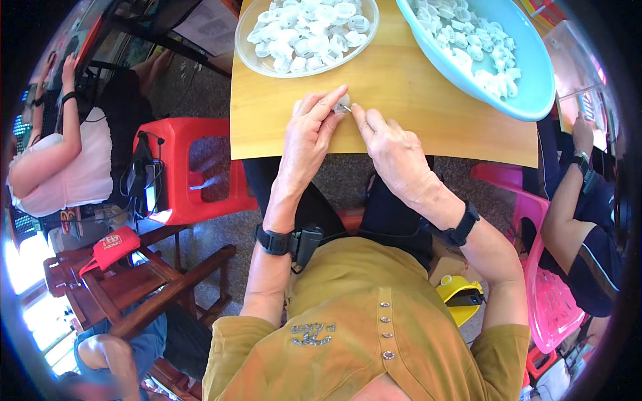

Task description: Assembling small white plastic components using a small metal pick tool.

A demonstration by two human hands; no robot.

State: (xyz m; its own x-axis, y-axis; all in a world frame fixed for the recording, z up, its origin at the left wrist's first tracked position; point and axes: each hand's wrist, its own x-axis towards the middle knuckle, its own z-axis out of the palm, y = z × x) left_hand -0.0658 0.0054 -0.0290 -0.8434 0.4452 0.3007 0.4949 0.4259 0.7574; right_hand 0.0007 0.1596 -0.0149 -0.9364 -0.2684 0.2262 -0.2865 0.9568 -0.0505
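Over the near part of the table my left hand (pixel 309 130) pinches a small whitish plastic piece (pixel 342 101) between thumb and fingers. My right hand (pixel 394 148) is closed in a pinch on a thin metal pin (pixel 347 109), whose end meets the plastic piece. Whether the pin's tip is inside the piece is too small to tell. Just beyond my left hand stands a clear round bowl (pixel 249 61) heaped with white plastic pieces (pixel 304 30). Farther to the right is a light-blue basin (pixel 535 100) with more white plastic pieces (pixel 468 43).
The wooden table (pixel 394 80) ends just short of my lap. A red plastic stool (pixel 175 180) is at my left, near a wooden chair (pixel 154 281). At right, a person sits by a pink chair (pixel 545 294). Other people are at the left.
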